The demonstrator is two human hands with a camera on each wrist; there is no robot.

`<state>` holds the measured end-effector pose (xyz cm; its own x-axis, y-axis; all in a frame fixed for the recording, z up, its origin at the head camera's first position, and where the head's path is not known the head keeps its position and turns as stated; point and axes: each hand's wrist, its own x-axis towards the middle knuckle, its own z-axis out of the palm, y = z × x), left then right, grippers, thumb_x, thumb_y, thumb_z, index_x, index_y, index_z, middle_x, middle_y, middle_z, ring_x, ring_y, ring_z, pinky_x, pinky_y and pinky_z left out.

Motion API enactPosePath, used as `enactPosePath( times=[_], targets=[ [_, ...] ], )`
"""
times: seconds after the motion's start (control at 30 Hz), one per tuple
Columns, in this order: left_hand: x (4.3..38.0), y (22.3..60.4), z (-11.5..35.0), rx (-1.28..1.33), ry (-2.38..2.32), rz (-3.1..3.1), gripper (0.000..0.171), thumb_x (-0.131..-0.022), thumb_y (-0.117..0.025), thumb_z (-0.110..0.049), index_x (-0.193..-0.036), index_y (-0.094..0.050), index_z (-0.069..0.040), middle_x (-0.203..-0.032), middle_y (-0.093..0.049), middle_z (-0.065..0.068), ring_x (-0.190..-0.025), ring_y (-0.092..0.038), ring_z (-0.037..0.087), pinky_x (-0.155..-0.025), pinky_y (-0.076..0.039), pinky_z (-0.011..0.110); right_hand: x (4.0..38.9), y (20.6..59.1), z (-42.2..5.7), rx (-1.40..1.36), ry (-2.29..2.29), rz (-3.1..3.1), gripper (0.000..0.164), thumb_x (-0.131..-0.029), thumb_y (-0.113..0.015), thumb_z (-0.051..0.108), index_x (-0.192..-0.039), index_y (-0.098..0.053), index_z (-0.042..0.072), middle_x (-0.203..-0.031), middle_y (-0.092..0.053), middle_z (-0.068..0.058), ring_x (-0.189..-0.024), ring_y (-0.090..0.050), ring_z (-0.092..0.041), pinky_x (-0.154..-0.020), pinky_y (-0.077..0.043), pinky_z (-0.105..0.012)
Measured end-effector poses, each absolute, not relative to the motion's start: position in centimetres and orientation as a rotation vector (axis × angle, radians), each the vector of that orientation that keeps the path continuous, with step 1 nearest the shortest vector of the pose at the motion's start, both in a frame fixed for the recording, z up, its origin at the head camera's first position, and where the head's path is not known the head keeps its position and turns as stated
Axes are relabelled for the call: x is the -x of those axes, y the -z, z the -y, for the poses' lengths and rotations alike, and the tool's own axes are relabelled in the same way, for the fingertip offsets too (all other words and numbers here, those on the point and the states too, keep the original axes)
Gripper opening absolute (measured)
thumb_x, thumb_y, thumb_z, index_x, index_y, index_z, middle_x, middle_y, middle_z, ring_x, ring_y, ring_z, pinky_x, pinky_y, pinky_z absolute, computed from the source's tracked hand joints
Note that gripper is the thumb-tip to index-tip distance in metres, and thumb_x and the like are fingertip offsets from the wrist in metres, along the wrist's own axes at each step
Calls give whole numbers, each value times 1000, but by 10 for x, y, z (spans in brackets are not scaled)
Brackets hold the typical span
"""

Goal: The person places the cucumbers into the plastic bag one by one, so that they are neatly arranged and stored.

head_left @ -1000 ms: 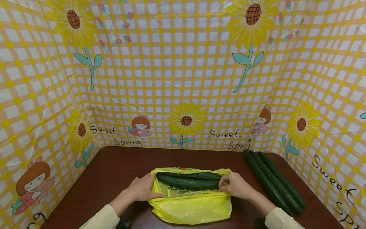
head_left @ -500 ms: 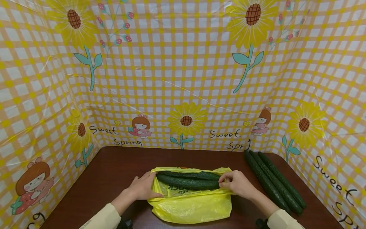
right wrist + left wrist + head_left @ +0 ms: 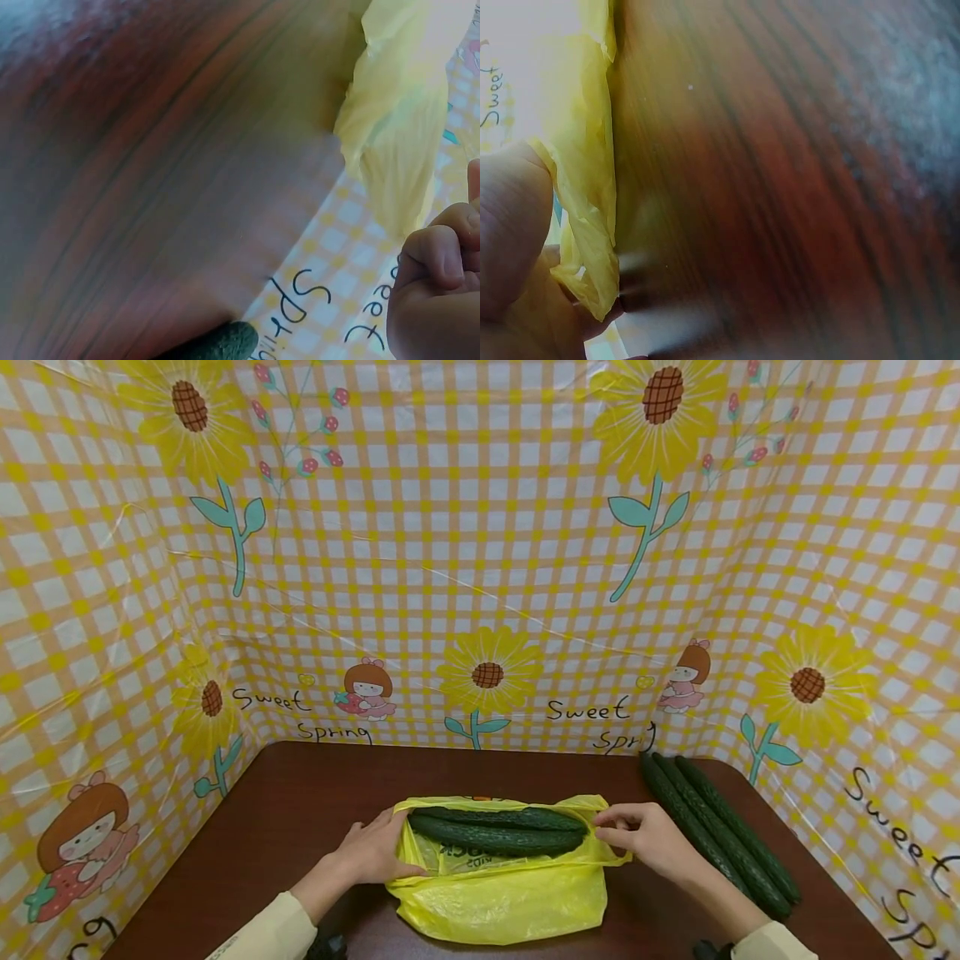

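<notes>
A yellow plastic bag lies on the table with its mouth spread wide. Two dark green cucumbers are visible inside it, side by side. My left hand holds the bag's left rim, its thumb over the front edge; the left wrist view has the yellow film between thumb and fingers. At the other end my right hand pinches the right rim with curled fingers, and a loop of film sticks out below it. In the right wrist view the film narrows toward that hand.
Three more cucumbers lie side by side at the table's right, partly behind the right forearm. The dark brown table is enclosed by walls of checked sunflower cloth.
My right hand has moved to the right, off the cucumbers' ends, drawing the bag's right rim outward. Both cucumber tips now show there. The left hand has stayed in place.
</notes>
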<state>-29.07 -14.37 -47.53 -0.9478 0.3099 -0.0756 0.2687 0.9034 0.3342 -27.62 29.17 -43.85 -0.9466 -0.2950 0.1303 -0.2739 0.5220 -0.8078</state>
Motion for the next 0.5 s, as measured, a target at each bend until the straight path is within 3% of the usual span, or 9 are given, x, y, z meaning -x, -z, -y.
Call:
enactPosePath(
  times=[0.17,0.4,0.5],
  targets=[
    [290,475,142,-447,-471,-2942,105,-78,-77,-66,-155,-37,-8,-160,-34,21,-145,-38,37,-110,-30,68,271,434,-304,398,1516,-2709,34,-93,-73,26,-115,-73,0,-60,-40,2,-50,-31,-8,-47,-35,-29],
    [291,478,143,-458,-448,-2946,103,-79,-75,-67,-155,-37,-8,-160,-34,20,-145,-38,37,-110,-31,66,260,429,-322,289,1471,-2764,38,-94,-72,31,-119,-71,2,-69,-52,-2,-60,-42,-13,-56,-40,-30],
    [292,480,144,-455,-442,-2945,103,-79,-74,-68,-155,-37,-8,-161,-33,20,-146,-38,36,-111,-30,66,256,428,-331,236,1457,-2763,38,-95,-71,32,-121,-71,5,-68,-50,-1,-59,-42,-14,-57,-42,-32]
  ],
)
